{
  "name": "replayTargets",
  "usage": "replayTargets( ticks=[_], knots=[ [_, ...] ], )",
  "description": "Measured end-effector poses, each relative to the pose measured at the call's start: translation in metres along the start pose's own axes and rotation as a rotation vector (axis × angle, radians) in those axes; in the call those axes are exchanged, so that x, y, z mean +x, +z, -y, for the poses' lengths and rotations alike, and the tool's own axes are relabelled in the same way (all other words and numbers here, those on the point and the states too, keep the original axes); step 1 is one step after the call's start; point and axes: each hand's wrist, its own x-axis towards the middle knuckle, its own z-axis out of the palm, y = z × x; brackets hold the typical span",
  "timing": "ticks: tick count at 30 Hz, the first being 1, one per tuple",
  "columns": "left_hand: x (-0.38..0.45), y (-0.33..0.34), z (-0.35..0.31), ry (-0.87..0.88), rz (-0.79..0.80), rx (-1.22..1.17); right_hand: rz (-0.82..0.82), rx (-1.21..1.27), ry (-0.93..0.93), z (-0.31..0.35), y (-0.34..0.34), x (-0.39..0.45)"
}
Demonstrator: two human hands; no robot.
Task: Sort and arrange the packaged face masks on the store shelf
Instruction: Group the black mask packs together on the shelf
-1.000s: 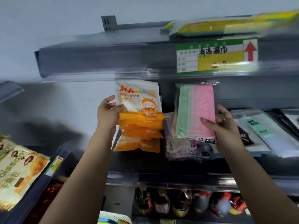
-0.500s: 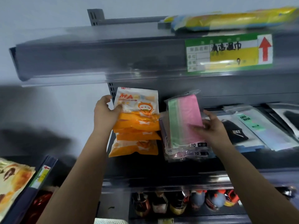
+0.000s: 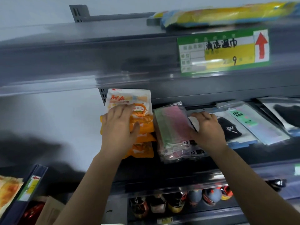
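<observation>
A stack of orange and white mask packs (image 3: 143, 120) lies on the dark shelf (image 3: 178, 172), at its left end. My left hand (image 3: 120, 127) rests flat on top of this stack, fingers spread and fairly straight. Right beside it lies a stack of clear packs with pink and green masks (image 3: 172, 124). My right hand (image 3: 207, 129) holds the right edge of the top pink and green pack, fingers curled, knuckles up. Its thumb is hidden against the pack.
Clear packs with a black mask (image 3: 230, 129) and a "FACE MASK" pack (image 3: 250, 122) lie further right. The upper shelf carries a green and yellow price label (image 3: 222, 52) and yellow packets (image 3: 219, 13). Bottles (image 3: 178, 202) stand below; a croissant bag (image 3: 8, 190) sits lower left.
Both packs have come down from upright onto their stacks. My left hand moved from the orange pack's side to lie flat on top. The right hand lowered with the pink pack.
</observation>
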Motion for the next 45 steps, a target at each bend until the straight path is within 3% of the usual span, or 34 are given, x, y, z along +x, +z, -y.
replayTargets(
  ticks=[8,17,33,45],
  knots=[
    [-0.006,0.038,-0.062,0.28,0.075,0.149,-0.09,-0.28,-0.218,-0.034,-0.021,-0.022],
    [-0.009,0.078,-0.152,0.325,0.26,0.157,-0.052,-0.376,-0.232,-0.105,-0.056,-0.05],
    [-0.016,0.139,-0.349,0.415,0.332,0.051,0.04,-0.591,-0.014,-0.26,-0.156,-0.113],
    [-0.009,0.175,-0.432,0.471,0.381,0.031,0.073,-0.597,0.123,-0.328,-0.198,-0.124]
  ],
)
